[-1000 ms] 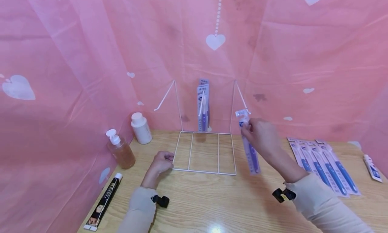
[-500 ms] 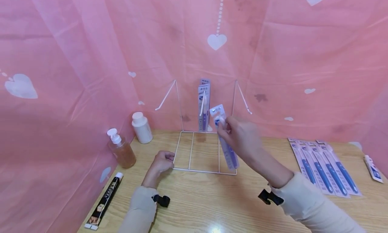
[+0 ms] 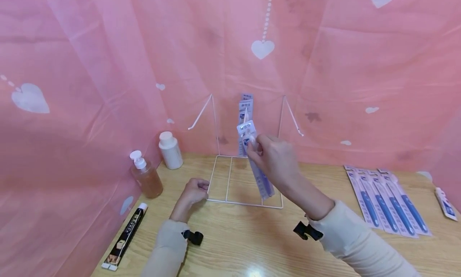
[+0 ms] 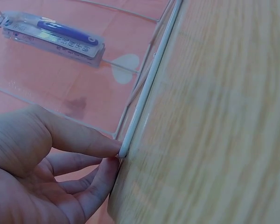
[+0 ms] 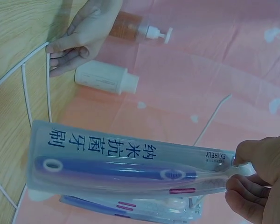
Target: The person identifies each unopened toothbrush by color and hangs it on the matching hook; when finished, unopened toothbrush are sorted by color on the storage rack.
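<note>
My right hand [image 3: 275, 159] pinches a packaged purple toothbrush [image 5: 116, 163] near the top of its pack, which tilts in front of the middle hook. Behind it, more packaged purple toothbrushes [image 3: 246, 105] hang on that hook of the white wire rack [image 3: 245, 204]. In the head view the held pack overlaps them; whether it touches the hook I cannot tell. My left hand [image 3: 192, 195] grips the rack's front left corner between thumb and fingers, as the left wrist view shows [image 4: 60, 158]. The rack's left hook [image 3: 199, 113] and right hook [image 3: 293, 115] carry nothing.
Several packaged blue toothbrushes [image 3: 387, 203] lie at the right, with a small toothpaste tube [image 3: 445, 205] beyond them. On the left stand a pump bottle [image 3: 147, 179] and a white bottle [image 3: 171, 151]. A black toothpaste tube [image 3: 124, 237] lies near them. Pink cloth [image 3: 324, 69] hangs behind.
My right hand has carried the packaged purple toothbrush leftward, from beside the right hook to in front of the middle one. My left hand has stayed on the rack corner.
</note>
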`<action>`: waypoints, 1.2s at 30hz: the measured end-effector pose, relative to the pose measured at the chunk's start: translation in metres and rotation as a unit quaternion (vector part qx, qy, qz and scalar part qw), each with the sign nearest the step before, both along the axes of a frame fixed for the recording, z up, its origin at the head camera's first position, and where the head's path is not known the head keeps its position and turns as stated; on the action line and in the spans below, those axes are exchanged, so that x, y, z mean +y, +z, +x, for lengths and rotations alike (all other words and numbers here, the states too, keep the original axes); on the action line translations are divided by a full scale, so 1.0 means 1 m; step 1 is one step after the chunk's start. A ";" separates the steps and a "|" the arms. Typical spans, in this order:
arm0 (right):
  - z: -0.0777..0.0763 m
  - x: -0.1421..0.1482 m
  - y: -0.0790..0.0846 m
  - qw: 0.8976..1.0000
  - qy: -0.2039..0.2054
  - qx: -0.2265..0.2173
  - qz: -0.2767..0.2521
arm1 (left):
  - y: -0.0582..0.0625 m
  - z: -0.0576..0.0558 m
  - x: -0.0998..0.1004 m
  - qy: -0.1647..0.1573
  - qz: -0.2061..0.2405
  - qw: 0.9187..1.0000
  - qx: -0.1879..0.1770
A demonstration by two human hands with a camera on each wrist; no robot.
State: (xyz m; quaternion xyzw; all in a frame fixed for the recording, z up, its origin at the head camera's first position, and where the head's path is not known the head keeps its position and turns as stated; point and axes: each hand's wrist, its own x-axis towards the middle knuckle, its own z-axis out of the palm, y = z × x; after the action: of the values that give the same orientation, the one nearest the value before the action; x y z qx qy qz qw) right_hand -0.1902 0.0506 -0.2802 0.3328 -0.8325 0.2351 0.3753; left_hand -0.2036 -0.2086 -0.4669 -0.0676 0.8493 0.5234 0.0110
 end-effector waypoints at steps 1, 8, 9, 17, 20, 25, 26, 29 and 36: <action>-0.001 -0.001 0.000 1.000 -0.001 0.001 0.000 | 0.000 0.000 0.000 0.000 -0.001 1.000 0.000; -0.006 -0.005 -0.004 1.000 -0.016 -0.017 0.007 | -0.002 0.000 0.001 -0.005 0.001 1.000 0.001; -0.007 -0.005 -0.004 1.000 -0.018 -0.020 0.008 | -0.002 0.000 0.002 -0.007 0.001 1.000 0.002; -0.018 -0.011 -0.005 0.998 -0.031 -0.049 0.002 | -0.002 0.001 0.003 -0.004 0.001 1.000 0.000; -0.027 -0.014 -0.005 0.996 -0.036 -0.085 -0.004 | -0.003 0.000 0.003 -0.006 0.003 1.000 0.001; -0.046 -0.021 -0.002 0.987 -0.050 -0.150 -0.027 | -0.004 0.000 0.002 -0.007 0.005 1.000 0.002; -0.050 -0.023 -0.002 0.985 -0.052 -0.163 -0.034 | -0.004 0.000 0.001 -0.007 0.005 1.000 0.002; -0.061 -0.027 0.000 0.979 -0.059 -0.186 -0.049 | -0.005 0.000 0.001 -0.006 0.004 1.000 0.001; -0.080 -0.034 0.002 0.972 -0.089 -0.210 -0.061 | -0.004 0.001 0.001 -0.005 0.003 1.000 0.009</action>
State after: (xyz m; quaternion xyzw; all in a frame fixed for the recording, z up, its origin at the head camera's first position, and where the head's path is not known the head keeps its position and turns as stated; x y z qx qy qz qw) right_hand -0.2697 0.0165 -0.2787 0.1769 -0.9031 0.3156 0.2314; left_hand -0.2030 -0.2081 -0.4711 -0.0588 0.8481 0.5266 0.0059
